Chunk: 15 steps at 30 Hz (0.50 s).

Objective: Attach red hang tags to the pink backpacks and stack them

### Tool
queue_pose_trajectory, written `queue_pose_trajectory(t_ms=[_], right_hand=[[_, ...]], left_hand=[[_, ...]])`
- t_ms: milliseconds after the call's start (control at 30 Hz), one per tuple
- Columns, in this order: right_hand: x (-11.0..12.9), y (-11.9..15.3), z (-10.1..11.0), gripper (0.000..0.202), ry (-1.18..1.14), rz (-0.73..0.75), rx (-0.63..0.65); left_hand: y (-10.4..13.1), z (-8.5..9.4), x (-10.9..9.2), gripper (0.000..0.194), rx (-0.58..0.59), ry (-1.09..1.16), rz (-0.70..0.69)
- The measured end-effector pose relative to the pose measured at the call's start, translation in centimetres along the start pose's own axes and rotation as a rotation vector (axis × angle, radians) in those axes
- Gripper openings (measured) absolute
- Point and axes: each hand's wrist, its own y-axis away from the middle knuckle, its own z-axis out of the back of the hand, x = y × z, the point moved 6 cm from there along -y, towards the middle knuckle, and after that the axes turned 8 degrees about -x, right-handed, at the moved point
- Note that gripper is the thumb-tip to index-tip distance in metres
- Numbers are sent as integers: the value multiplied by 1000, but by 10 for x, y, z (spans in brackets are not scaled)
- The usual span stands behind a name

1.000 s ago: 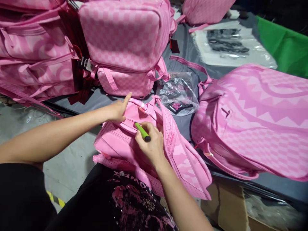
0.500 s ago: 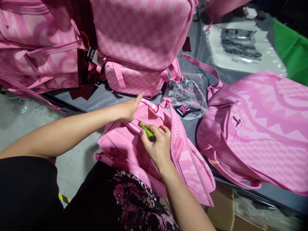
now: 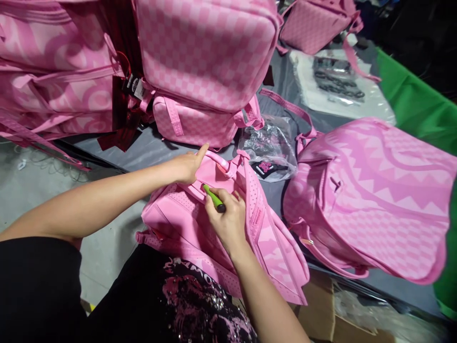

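I've got the pink backpack (image 3: 193, 221) dead centre, at the near edge of the table (image 3: 94, 150). Right hand (image 3: 228, 219) is closed around a green tool (image 3: 215, 200); left hand (image 3: 189, 167) touches it at eleven o'clock, grip unclear. Checkered backpack (image 3: 207, 52) at twelve, clear bag (image 3: 269, 142) at one, toothed backpack (image 3: 374, 200) at three.
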Motion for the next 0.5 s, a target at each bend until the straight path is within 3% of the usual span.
queue_pose_trajectory(t_ms=[367, 500], right_hand=[[2, -2, -1, 14, -71, 22, 16], [4, -5, -3, 13, 7, 8, -16]], left_hand=[[3, 2, -2, 109, -15, -18, -7], [0, -1, -2, 107, 0, -26, -17]])
